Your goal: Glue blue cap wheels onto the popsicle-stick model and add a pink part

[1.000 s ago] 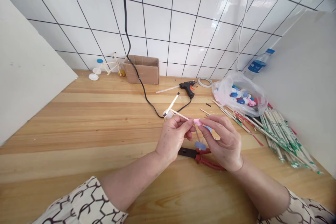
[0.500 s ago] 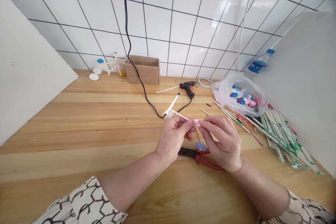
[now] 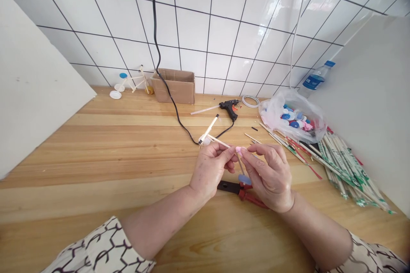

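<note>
My left hand (image 3: 209, 166) is closed on a small model built of wooden sticks (image 3: 209, 129), whose far stick is tipped in black. A blue bottle cap (image 3: 244, 179) hangs at the model's near end, partly behind my right fingers. Between thumb and fingertips, my right hand (image 3: 269, 170) pinches a small pink cap (image 3: 239, 150) against the stick end beside my left fingertips. Under both hands lie red-handled pliers (image 3: 243, 192), their handles partly covered by my right hand.
A black glue gun (image 3: 229, 107) lies behind my hands, its cord trailing left. At the back are a cardboard box (image 3: 174, 87) and a finished-looking stick bicycle (image 3: 133, 83). Rightward are a bag of bottle caps (image 3: 293, 117), a tape roll (image 3: 250, 101), a water bottle (image 3: 315, 79) and wrapped chopsticks (image 3: 352, 170).
My right hand has shifted slightly left and down, its fingers pressing closer over the pink cap and covering more of the blue cap. My left hand has hardly moved.
</note>
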Demonstrator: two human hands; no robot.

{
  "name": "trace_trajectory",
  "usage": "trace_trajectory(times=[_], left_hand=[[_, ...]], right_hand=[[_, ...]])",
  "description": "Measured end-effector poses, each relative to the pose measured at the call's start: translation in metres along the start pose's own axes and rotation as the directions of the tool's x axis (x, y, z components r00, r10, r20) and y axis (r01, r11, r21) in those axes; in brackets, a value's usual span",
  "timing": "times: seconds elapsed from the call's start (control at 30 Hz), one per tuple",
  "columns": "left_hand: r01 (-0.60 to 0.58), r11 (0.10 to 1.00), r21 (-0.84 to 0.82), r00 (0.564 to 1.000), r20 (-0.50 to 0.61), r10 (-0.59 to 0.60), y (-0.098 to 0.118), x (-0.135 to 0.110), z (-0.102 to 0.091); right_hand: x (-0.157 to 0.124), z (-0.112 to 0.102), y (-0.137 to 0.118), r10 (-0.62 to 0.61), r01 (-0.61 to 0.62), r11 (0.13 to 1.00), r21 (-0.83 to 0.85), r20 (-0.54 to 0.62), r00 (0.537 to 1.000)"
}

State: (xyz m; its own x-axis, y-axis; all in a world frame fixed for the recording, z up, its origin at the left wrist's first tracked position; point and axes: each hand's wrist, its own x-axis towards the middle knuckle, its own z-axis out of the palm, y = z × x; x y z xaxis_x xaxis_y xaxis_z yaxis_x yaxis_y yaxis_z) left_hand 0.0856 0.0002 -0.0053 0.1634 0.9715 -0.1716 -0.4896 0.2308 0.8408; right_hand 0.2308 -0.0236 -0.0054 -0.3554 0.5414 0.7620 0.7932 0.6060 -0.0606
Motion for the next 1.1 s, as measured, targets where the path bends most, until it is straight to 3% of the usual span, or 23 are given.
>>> trace_trajectory(times=[1.1], left_hand=[[0.012, 1.000, 0.000, 1.000, 0.024, -0.012, 0.0054, -0.0019, 0.0013]], right_hand=[[0.0035, -0.0009, -0.0037, -0.100, 0.099, 0.980, -0.175, 0.000, 0.995]])
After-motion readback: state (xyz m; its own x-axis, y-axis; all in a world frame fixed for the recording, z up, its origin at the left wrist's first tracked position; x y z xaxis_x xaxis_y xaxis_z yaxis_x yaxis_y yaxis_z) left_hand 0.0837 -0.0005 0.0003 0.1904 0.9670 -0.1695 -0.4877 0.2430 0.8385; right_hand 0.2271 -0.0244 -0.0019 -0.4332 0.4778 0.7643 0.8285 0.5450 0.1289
